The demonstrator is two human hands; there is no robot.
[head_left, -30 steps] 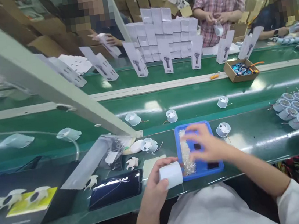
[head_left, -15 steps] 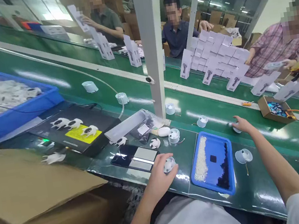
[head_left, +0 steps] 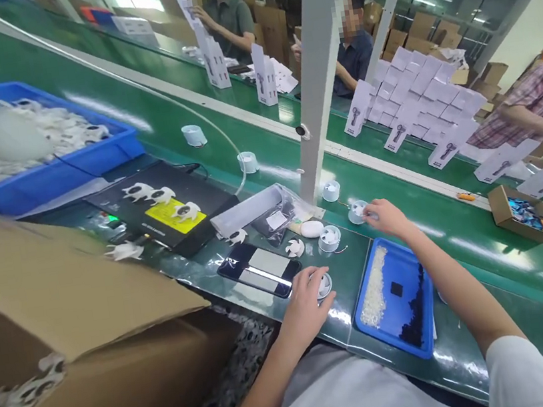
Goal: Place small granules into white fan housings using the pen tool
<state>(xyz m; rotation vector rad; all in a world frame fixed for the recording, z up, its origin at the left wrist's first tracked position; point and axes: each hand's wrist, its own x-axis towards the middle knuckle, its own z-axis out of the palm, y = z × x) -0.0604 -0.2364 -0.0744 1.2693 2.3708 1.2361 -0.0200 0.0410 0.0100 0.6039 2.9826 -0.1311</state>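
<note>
My left hand (head_left: 310, 299) curls its fingers and thumb around a small round fan housing (head_left: 324, 284) at the bench edge. Over the green belt, my right hand (head_left: 385, 218) pinches the near side of another pale fan housing (head_left: 356, 212). A third housing (head_left: 330, 239), with a thin wire, stands on the bench. Beside it are a loose white fan blade (head_left: 294, 248) and a white oval piece (head_left: 312, 229). A phone (head_left: 260, 269) lies left of my left hand. Under my right forearm sits a blue tray (head_left: 359, 312) with white and black small parts.
A blue bin (head_left: 112, 148) of white parts stands left, behind a black box (head_left: 217, 214) bearing several fan blades. An open carton (head_left: 136, 357) fills the lower left. A white post (head_left: 321, 75) rises ahead. Several housings stand right. Co-workers sit across the belt beside white boxes (head_left: 418, 95).
My right hand has moved left along the belt, from right of the tray to the housing above its left corner. My left hand still holds its housing. The view has shifted left.
</note>
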